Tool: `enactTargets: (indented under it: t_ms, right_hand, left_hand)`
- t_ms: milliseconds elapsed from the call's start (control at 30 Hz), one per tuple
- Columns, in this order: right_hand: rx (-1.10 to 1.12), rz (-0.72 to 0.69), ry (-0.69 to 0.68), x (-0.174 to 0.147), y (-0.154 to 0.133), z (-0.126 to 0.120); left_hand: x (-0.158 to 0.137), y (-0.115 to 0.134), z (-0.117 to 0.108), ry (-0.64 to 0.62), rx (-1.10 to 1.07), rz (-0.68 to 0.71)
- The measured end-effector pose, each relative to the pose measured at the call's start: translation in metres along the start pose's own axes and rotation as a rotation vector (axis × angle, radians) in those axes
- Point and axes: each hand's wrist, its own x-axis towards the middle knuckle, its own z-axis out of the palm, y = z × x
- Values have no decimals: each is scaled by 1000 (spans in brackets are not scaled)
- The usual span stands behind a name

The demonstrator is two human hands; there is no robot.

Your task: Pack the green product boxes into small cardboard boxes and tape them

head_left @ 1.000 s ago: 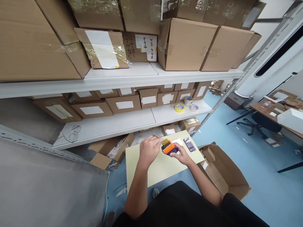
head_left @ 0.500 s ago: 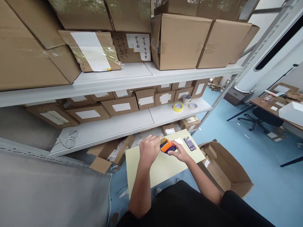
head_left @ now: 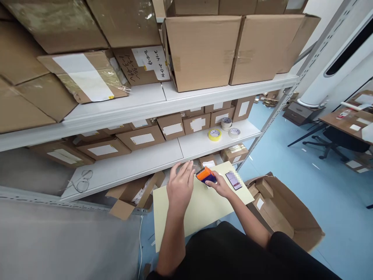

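Note:
My right hand (head_left: 220, 185) is wrapped around an orange and dark blue hand-held tape dispenser (head_left: 206, 175), held above a pale yellow board (head_left: 201, 210). To the left of it, my left hand (head_left: 180, 184) is raised with its fingers stretched out and slightly apart. A faint clear strip seems to show between those fingertips and the dispenser, but I cannot tell whether they touch it. On the board, right of my right hand, lies a phone (head_left: 233, 180) with its screen lit and partly blurred out.
A shelf (head_left: 145, 157) ahead carries labelled cartons (head_left: 142, 139), a yellow tape roll (head_left: 215, 135), paler rolls (head_left: 234, 133) and glasses (head_left: 83, 182). Large boxes (head_left: 204, 54) fill the shelf above. An open carton (head_left: 287, 210) is at right, another (head_left: 134, 194) at left.
My left hand has come away from the tape dispenser and opened its fingers. The dispenser has turned slightly in my right hand. The phone screen has lit up, and the view has shifted.

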Motion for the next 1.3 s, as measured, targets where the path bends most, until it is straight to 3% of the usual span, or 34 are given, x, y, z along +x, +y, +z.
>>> enactTargets:
  t_ms: [167,300,367,467,667,900,1067,1200,1300]
  right_hand:
    - [-114,90,78,22,19,-28]
    - [-51,92,101,34,30,-44]
    - [-25,59,104,40,31,-50]
    - [-53,6,91,49,33,-58]
    - [-185,-125,90,62,47,-72]
    - [-131,-415,0,53,45,-81]
    - [-47,-545,-69,41,27,-91]
    - [7,-533,-155,33,13,-103]
    - [26,-524,-179,29,10,-111]
  left_hand:
    - [-6,20,16,149,133,-105]
    - [2,21,23,45,70,34]
    - [3,19,31,56,45,17]
    - [1,13,46,75,13,-96]
    - [-3,3,65,-14,-135,-344]
    - [17,-8,86,-13,-437,-619]
    - [50,-14,106,-177,-630,-645]
    - [67,-11,114,-376,-706,-571]
    - [72,-7,117,-447,-735,-565]
